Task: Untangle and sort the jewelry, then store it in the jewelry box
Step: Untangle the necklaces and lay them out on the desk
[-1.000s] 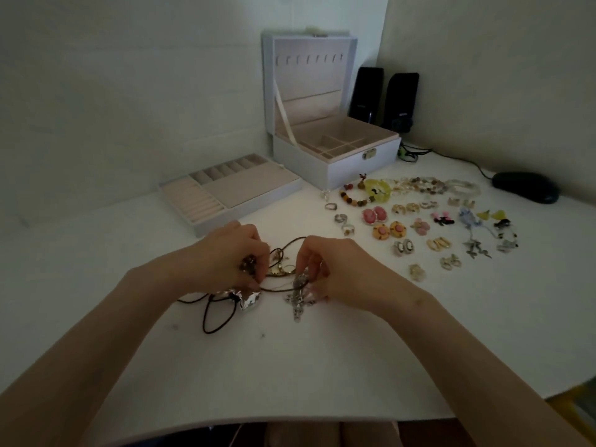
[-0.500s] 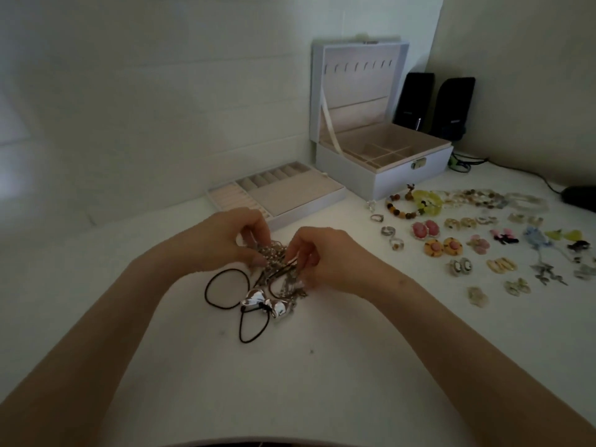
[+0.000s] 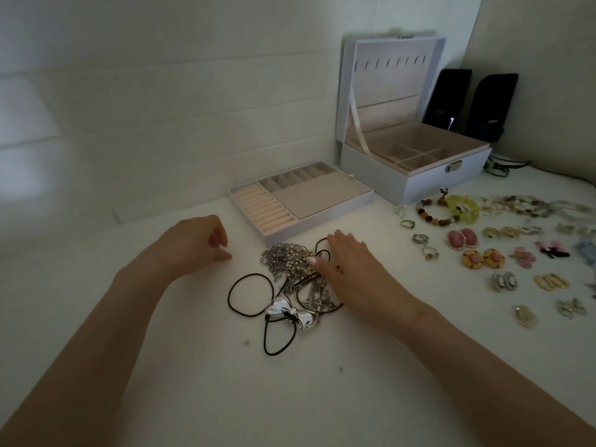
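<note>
Lying on the table (image 3: 193,382) before the tray (image 3: 322,201), the tangle (image 3: 287,262) is touched by the straight fingers of the right hand (image 3: 348,262), the left hand (image 3: 200,246) being loosely curled and empty beside it; it should be teased apart gently, never yanked.

Chain tangle (image 3: 285,261): fine metal links, silvery, dull sheen.
Bow pendant (image 3: 290,312): polished metal, mirror-glossy, at 6 o'clock of the tangle.
Cords (image 3: 230,296): dark, smooth, matt.
Jewelry box (image 3: 451,185): smooth pale shell, metal clasp, matt cloth-like lining.
Tray (image 3: 322,222): same matt lining.
Bead bracelet (image 3: 430,217): glossy beads.
Table (image 3: 193,382): white, matt.
</note>
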{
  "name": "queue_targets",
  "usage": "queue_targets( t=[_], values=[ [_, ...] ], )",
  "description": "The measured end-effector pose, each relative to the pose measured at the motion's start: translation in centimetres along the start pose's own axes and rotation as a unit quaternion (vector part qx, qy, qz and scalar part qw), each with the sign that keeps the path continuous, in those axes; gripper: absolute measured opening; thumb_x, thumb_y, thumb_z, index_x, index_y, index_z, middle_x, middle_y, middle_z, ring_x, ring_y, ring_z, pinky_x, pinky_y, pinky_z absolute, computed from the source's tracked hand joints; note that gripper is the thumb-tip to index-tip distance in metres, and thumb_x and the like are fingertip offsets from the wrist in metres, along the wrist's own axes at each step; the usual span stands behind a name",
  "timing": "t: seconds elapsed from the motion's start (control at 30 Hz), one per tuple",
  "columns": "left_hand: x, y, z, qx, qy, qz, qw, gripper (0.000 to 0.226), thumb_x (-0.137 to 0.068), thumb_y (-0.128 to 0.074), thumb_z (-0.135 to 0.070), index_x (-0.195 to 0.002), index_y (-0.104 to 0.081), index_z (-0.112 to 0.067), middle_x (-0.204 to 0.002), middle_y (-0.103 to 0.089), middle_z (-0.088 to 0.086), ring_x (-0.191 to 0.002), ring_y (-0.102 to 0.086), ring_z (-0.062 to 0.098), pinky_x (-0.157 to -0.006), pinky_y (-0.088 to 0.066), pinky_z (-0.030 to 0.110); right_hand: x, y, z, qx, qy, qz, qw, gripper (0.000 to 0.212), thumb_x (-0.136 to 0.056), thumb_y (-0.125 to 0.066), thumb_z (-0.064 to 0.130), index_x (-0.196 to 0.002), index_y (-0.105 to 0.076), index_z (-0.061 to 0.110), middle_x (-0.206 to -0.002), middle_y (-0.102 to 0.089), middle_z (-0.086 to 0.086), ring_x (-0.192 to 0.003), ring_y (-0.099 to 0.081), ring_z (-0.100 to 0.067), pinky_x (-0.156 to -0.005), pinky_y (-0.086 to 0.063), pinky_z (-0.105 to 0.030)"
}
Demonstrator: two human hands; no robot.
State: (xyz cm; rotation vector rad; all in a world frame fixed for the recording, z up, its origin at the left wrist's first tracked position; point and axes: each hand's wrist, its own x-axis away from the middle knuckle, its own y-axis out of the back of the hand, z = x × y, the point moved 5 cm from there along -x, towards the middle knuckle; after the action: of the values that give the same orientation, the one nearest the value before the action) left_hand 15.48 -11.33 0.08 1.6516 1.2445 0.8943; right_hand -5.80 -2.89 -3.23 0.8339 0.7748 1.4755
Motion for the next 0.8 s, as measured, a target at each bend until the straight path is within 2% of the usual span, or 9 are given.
queue_targets(
  t=[0.1, 0.23, 0.33, 0.43, 0.47, 0.53, 0.6, 0.7, 0.8],
  values=[
    [0.5, -0.6, -1.6, 0.078, -0.038, 0.02, 0.996, 0.016, -0.082, -0.072, -0.018, -0.092, -0.061, -0.013, -0.089, -0.06, 0.0, -0.077, -0.058, 0.017, -0.075, -0.05, 0.03, 0.1, -0.7, 1.5, -0.007, 0.04, 0.006, 0.999, 0.062, -0.101, -0.029, 0.044, -0.151, -0.015, 0.01, -0.16, -0.006, -0.007, -0.147, 0.001, -0.019, -0.116, 0.005, -0.028],
    [1.0, -1.5, -3.8, 0.086, -0.106, 0.012, 0.991, 0.02, -0.079, -0.073, -0.028, -0.094, -0.061, -0.021, -0.088, -0.061, -0.008, -0.083, -0.058, 0.007, -0.07, -0.044, 0.018, 0.0, -1.8, 3.4, -0.013, 0.084, -0.002, 0.996, 0.058, -0.101, -0.033, 0.042, -0.147, -0.025, 0.009, -0.155, -0.021, -0.009, -0.145, -0.011, -0.02, -0.115, 0.002, -0.027],
    [1.2, -2.0, -4.5, 0.077, -0.136, 0.031, 0.987, 0.023, -0.078, -0.074, -0.021, -0.098, -0.061, -0.023, -0.089, -0.06, -0.007, -0.086, -0.06, 0.01, -0.075, -0.047, 0.024, 0.1, -2.2, 4.8, -0.055, 0.126, -0.012, 0.99, 0.046, -0.099, -0.041, 0.039, -0.137, -0.039, 0.014, -0.137, -0.044, -0.004, -0.132, -0.032, -0.019, -0.115, -0.012, -0.029],
    [1.3, -1.8, -4.6, 0.074, -0.152, 0.04, 0.985, 0.02, -0.079, -0.073, -0.016, -0.088, -0.059, -0.027, -0.087, -0.059, -0.008, -0.084, -0.059, 0.011, -0.074, -0.046, 0.023, 0.5, -1.0, 5.1, -0.125, 0.128, -0.005, 0.984, 0.048, -0.093, -0.057, 0.037, -0.135, -0.042, 0.021, -0.131, -0.049, 0.0, -0.125, -0.04, -0.016, -0.094, -0.03, -0.022],
    [1.3, -1.8, -4.6, 0.071, -0.156, 0.037, 0.984, 0.02, -0.08, -0.072, -0.016, -0.083, -0.057, -0.028, -0.086, -0.059, -0.008, -0.083, -0.058, 0.011, -0.073, -0.045, 0.023, 0.8, -0.3, 4.9, -0.126, 0.125, -0.003, 0.984, 0.06, -0.088, -0.063, 0.038, -0.14, -0.038, 0.023, -0.14, -0.043, 0.001, -0.133, -0.034, -0.016, -0.098, -0.03, -0.022],
    [1.2, -1.8, -4.5, 0.072, -0.158, 0.022, 0.985, 0.016, -0.082, -0.07, -0.015, -0.081, -0.056, -0.024, -0.088, -0.06, -0.006, -0.083, -0.059, 0.013, -0.073, -0.046, 0.026, 1.6, 0.8, 4.1, -0.076, 0.134, 0.05, 0.987, 0.093, -0.077, -0.073, 0.042, -0.15, -0.016, 0.03, -0.158, -0.012, 0.009, -0.146, -0.004, -0.009, -0.114, -0.013, -0.025],
    [1.0, -1.6, -4.2, 0.086, -0.155, 0.004, 0.984, 0.014, -0.084, -0.067, -0.013, -0.081, -0.056, -0.021, -0.088, -0.062, -0.005, -0.083, -0.061, 0.016, -0.075, -0.048, 0.03, 3.1, 1.2, 3.2, -0.003, 0.147, 0.145, 0.978, 0.117, -0.068, -0.079, 0.046, -0.148, 0.006, 0.041, -0.155, 0.014, 0.021, -0.141, 0.021, -0.001, -0.114, 0.006, -0.027],
    [0.7, -1.3, -3.6, 0.134, -0.139, -0.025, 0.981, 0.02, -0.088, -0.061, -0.008, -0.08, -0.052, -0.024, -0.084, -0.065, -0.004, -0.076, -0.064, 0.017, -0.071, -0.05, 0.029, 4.9, 1.2, 1.4, 0.069, 0.15, 0.206, 0.964, 0.131, -0.061, -0.081, 0.052, -0.135, 0.027, 0.051, -0.147, 0.034, 0.024, -0.133, 0.038, -0.001, -0.112, 0.02, -0.029],
    [0.4, -0.9, -3.5, 0.18, -0.123, -0.077, 0.973, 0.011, -0.09, -0.058, -0.008, -0.085, -0.052, -0.016, -0.082, -0.066, 0.002, -0.067, -0.062, 0.009, -0.061, -0.049, 0.02, 5.0, 0.6, 0.3, 0.078, 0.141, 0.197, 0.967, 0.131, -0.061, -0.08, 0.056, -0.13, 0.031, 0.052, -0.147, 0.036, 0.022, -0.131, 0.041, -0.002, -0.113, 0.022, -0.031]
  ],
)
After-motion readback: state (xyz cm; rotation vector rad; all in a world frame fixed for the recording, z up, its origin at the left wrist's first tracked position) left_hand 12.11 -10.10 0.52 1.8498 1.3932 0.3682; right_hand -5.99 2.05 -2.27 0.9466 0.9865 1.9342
